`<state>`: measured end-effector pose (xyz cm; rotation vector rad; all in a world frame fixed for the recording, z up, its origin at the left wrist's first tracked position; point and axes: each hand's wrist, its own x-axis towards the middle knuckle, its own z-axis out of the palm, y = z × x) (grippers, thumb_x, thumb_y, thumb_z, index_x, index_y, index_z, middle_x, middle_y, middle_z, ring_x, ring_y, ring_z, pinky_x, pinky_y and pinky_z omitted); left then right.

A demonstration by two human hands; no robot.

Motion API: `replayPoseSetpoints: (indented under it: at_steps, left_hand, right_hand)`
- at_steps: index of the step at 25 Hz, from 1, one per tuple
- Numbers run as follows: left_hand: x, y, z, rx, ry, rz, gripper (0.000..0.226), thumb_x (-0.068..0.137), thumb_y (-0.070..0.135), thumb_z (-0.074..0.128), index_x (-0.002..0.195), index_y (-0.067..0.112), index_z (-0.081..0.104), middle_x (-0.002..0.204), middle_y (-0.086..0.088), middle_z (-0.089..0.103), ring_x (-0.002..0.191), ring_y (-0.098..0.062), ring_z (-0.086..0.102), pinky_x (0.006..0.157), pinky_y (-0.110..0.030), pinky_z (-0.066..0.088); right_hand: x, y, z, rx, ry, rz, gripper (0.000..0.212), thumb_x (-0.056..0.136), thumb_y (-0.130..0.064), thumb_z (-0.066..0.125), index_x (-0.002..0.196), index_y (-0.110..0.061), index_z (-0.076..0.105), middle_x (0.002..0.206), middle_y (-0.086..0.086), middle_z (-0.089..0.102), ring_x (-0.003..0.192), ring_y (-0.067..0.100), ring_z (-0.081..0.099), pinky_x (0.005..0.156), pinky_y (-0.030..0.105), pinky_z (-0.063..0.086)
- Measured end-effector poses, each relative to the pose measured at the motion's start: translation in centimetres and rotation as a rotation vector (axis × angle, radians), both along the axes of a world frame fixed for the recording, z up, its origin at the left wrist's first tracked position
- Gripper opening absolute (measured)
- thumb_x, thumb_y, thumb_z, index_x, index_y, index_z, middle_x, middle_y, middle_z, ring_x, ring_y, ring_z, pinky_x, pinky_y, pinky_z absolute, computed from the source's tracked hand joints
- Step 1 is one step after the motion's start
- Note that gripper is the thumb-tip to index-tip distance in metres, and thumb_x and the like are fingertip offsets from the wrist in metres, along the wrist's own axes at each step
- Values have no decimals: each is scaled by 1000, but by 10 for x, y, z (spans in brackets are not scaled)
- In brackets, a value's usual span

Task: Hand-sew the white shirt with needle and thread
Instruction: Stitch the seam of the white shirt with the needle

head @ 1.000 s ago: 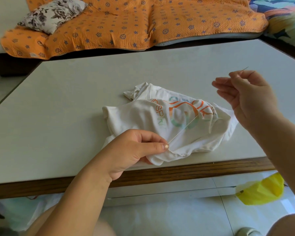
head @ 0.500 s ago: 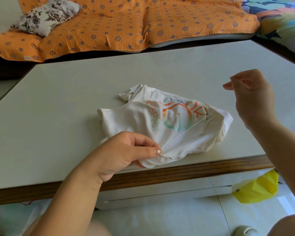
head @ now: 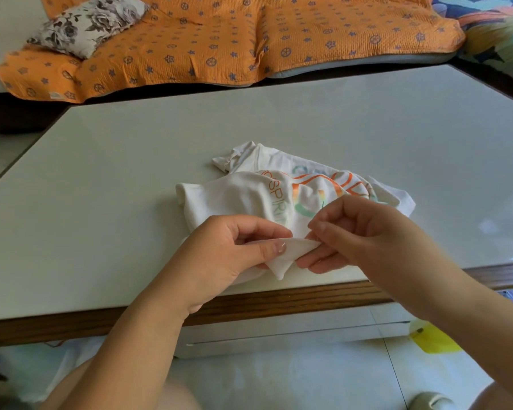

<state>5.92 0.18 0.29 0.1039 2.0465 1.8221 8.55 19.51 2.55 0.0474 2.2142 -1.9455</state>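
Left hand (head: 234, 255) pinches a shirt (head: 234, 199) fold at the table (head: 131, 173) edge, bulk beyond its knuckles; right hand (head: 367, 232) pinches the fold's other end, needle too small to see. Likely starting a stitch: next, pierce between the grips

L hand (head: 228, 255) pinching w/ thumb, R hand (head: 367, 238) fingers (head: 350, 213) curled, pinching alongside

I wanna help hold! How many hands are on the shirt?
2. The left hand pinches the near fold of the white shirt; the right hand pinches it alongside.
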Motion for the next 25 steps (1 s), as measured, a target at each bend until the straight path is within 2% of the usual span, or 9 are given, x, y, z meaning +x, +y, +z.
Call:
replayPoseSetpoints:
  at_steps: [2, 4, 7, 10, 12, 14, 18, 25]
  left_hand:
    - [0, 0, -2, -93, 83, 1, 11, 73, 25, 75, 82, 29, 79, 83, 5, 77, 78, -6, 71, 71, -18, 54]
    - [0, 0, -3, -139, 134, -5, 12, 72, 35, 73, 83, 35, 78, 85, 7, 77, 82, -9, 72, 76, -24, 55]
    - [-2, 0, -3, -127, 169, 5, 17, 68, 40, 70, 82, 35, 78, 84, 5, 77, 80, -8, 72, 74, -24, 54]
    - [-3, 0, -4, -128, 194, 10, 12, 73, 35, 71, 83, 32, 78, 84, 4, 77, 78, -7, 71, 73, -22, 54]
    - [-3, -1, -5, -154, 218, 4, 8, 80, 27, 72, 83, 32, 77, 84, 5, 77, 78, -7, 71, 73, -21, 54]
    - [-2, -1, -6, -183, 246, 7, 14, 85, 22, 71, 83, 35, 76, 83, 7, 76, 78, -7, 71, 73, -20, 54]
    - [-2, -1, -6, -211, 267, 13, 17, 87, 21, 70, 84, 38, 75, 83, 9, 76, 79, -7, 71, 73, -19, 53]
    - [-2, -1, -7, -199, 257, 6, 14, 86, 23, 71, 83, 36, 76, 83, 8, 75, 79, -8, 71, 77, -24, 53]
  right_hand:
    - [-2, 0, -3, 26, 39, -22, 8, 93, -9, 58, 87, -8, 63, 72, 10, 73, 69, 23, 74, 65, 28, 61]
    - [0, 0, -6, 86, 79, -14, 12, 93, -8, 59, 89, -15, 67, 70, 6, 73, 66, 20, 74, 65, 26, 60]
    - [3, 1, -7, 252, 113, 33, 21, 91, -13, 61, 94, -31, 71, 66, -2, 74, 61, 11, 70, 64, 14, 54]
    - [4, 1, -5, 314, 113, 48, 26, 90, -13, 61, 92, -36, 73, 63, -5, 72, 57, 6, 68, 61, 8, 50]
    - [4, 0, -4, 350, 116, 58, 25, 89, -14, 61, 89, -36, 72, 62, -6, 72, 58, 6, 68, 65, 13, 54]
    - [4, 0, -4, 397, 113, 71, 24, 88, -15, 61, 86, -36, 73, 63, -9, 72, 60, 5, 69, 70, 23, 58]
    - [5, 0, -3, 453, 111, 97, 21, 86, -18, 60, 80, -34, 73, 63, -11, 72, 60, 3, 69, 70, 36, 60]
    - [4, 1, -3, 448, 124, 130, 27, 87, -13, 60, 78, -35, 73, 64, -10, 72, 60, 2, 69, 68, 25, 58]
